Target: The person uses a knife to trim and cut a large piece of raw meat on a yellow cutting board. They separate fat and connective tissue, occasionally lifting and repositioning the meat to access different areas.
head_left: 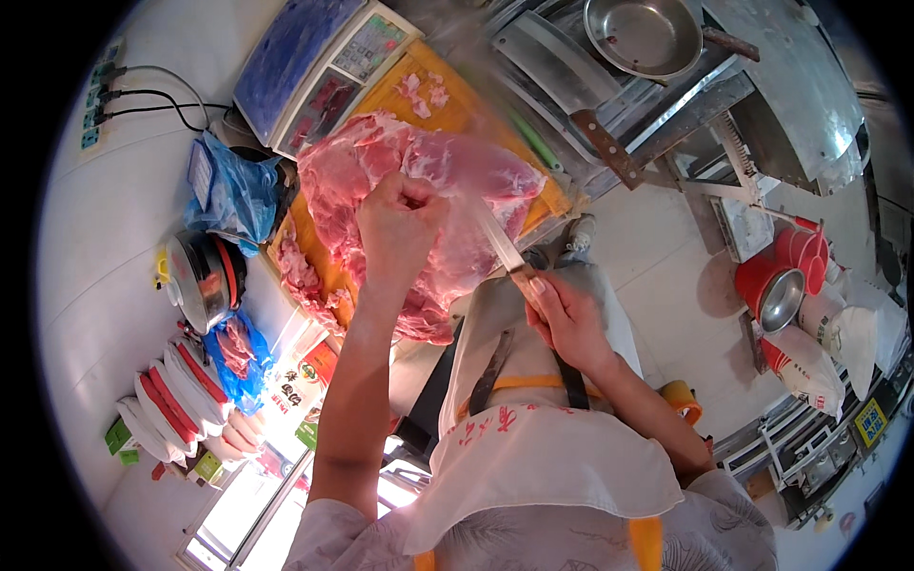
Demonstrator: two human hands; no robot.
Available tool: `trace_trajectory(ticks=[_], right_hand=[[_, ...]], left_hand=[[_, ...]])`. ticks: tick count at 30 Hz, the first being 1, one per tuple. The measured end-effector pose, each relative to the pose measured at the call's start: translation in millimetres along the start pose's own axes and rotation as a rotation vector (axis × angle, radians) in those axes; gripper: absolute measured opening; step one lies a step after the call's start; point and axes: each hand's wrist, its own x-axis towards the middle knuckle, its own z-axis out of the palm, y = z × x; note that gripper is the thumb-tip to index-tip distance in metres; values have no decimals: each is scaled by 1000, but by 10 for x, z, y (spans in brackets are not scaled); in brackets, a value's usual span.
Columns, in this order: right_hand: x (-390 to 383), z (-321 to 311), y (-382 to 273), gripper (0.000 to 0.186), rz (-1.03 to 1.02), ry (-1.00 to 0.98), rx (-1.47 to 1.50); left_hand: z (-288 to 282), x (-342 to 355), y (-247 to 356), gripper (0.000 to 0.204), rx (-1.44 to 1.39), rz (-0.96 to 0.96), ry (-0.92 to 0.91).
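A large slab of raw meat point(333, 171), pink with pale fat, lies on a yellow cutting board point(466, 105) in front of me. My left hand point(400, 224) is closed over the middle of the slab, its thumb and fingers pinching the meat. In my right hand point(576, 324) is a knife point(502, 243), gripped by its wooden handle. Its narrow blade points up and away, over the slab's right side, and the tip is blurred. Meat trimmings point(300, 271) lie along the board's left edge, and smaller scraps point(422, 93) lie behind the slab.
A blue-topped scale point(295, 62) stands behind the board to the left. At the back right are a cleaver point(562, 67), a metal pan point(645, 36) and a handsaw point(738, 157). Blue plastic bags point(238, 195) and a metal pot point(198, 276) sit left; red buckets point(757, 285) stand far right.
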Motion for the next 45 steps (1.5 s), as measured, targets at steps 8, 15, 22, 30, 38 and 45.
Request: trace_trajectory(ticks=[8,15,22,30,38,45], right_hand=[[174,45,-14,41,-62,10,-139],[212,49,-132,39,-62,11,-129],[-73,-42,-44,39,9,9,31],[-22,-214,-184,41,28,103,188],[-127,-276,-196,42,54,122,155],[-157,-250,-280,43,29,158,150]], left_hand=[[-34,-18,-13,6,-51,-32,-22],[-156,-39,-23,6,-126,-38,4],[-297,37,-190,8,-259,-83,66],[-105,1,-139,11,-97,66,21],[-335,-112,-295,16,-244,-105,50],[-956,-411,-733,18,-318,-225,234]])
